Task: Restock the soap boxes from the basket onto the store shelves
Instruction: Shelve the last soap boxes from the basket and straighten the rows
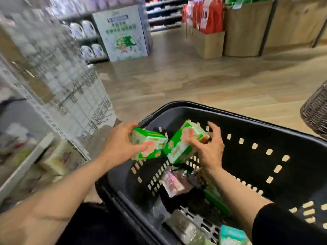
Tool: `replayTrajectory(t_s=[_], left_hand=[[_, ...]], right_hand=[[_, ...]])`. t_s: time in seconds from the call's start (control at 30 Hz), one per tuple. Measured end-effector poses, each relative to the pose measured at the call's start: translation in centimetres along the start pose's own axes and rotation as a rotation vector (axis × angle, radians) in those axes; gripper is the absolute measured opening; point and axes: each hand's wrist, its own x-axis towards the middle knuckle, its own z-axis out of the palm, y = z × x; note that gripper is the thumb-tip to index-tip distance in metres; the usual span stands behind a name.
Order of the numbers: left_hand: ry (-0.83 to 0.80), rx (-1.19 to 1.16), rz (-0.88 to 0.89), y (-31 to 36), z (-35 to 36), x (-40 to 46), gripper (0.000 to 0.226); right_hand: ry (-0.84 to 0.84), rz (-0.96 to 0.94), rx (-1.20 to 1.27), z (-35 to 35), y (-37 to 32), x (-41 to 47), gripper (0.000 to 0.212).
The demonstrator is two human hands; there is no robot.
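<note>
Green-and-white soap boxes, two of them, held just above the black plastic basket [247,124] at frame centre. Left hand [122,142] grips the left soap box [150,145]: thumb on the near face, fingers curled over the far end. Box long axis runs roughly left-right, tilted down toward the right. Right hand [210,149] holds the right soap box [184,142]: thumb pressed on the top face, fingers spread and curled round the far side. That box is tilted, long axis running from lower left up to upper right, near lower corner dipping into the basket. The two boxes are just beside each other at their inner ends; can't tell if they touch.

Basket contents, lower centre: a pink-patterned pack [174,183], another green box [217,200] against the right wall, a teal pack [233,236] at the bottom edge, a pale clear-wrapped item [185,225] beside it. Details blurred.

Left of frame: white wire grid rack [70,89] with hooks, and a low shelf [26,163] with cream packs [58,160]. Wicker basket [316,110] at the right edge. Wood-look floor [194,76]; printed display stand [122,32] upper centre.
</note>
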Motion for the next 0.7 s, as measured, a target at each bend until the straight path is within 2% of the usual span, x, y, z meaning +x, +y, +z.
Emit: replayTrajectory(t_s=[0.1, 0.2, 0.3, 0.43, 0.7], left_hand=[[0.189, 0.004, -0.007, -0.4, -5.2, -2.9, 0.074], [0.358, 0.007, 0.006, -0.5, -9.5, -6.6, 0.065], [0.525, 0.015, 0.032, -1.0, -13.0, -10.4, 0.069], [0.715, 0.211, 0.029, -2.2, -18.2, -15.7, 0.066], [0.989, 0.391, -0.054, -4.4, -25.2, -27.8, 0.067]], right_hand=[[-0.099, -0.027, 0.171, 2.0, -4.1, -0.4, 0.092], [-0.219, -0.043, 0.308, 4.0, -8.1, -1.6, 0.094], [-0.351, -0.075, 0.379, 6.1, -11.9, -3.4, 0.084], [-0.553, -0.092, 0.447, 9.8, -16.9, -7.1, 0.068], [-0.923, -0.077, 0.517, 17.9, -24.6, -16.9, 0.067]])
